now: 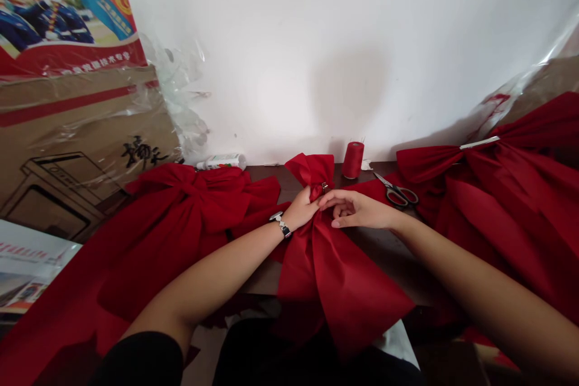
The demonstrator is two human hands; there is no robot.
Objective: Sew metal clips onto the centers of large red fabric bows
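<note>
A piece of red fabric (337, 277) lies gathered at its middle on the dark table (380, 241), fanning out toward me and away. My left hand (302, 208), with a watch on the wrist, is closed around the pinched waist of the fabric. My right hand (350, 208) meets it there, fingers curled and pinching at the gather, where a small metal piece (324, 186) shows. A red thread spool (353, 160) stands just behind, and scissors (398, 193) lie to the right of my right hand.
Finished red bows are piled at the left (181, 211) and right (506, 193). A white bottle (224, 161) lies by the wall. A plastic-wrapped cardboard box (67, 132) with a poster leans at the left.
</note>
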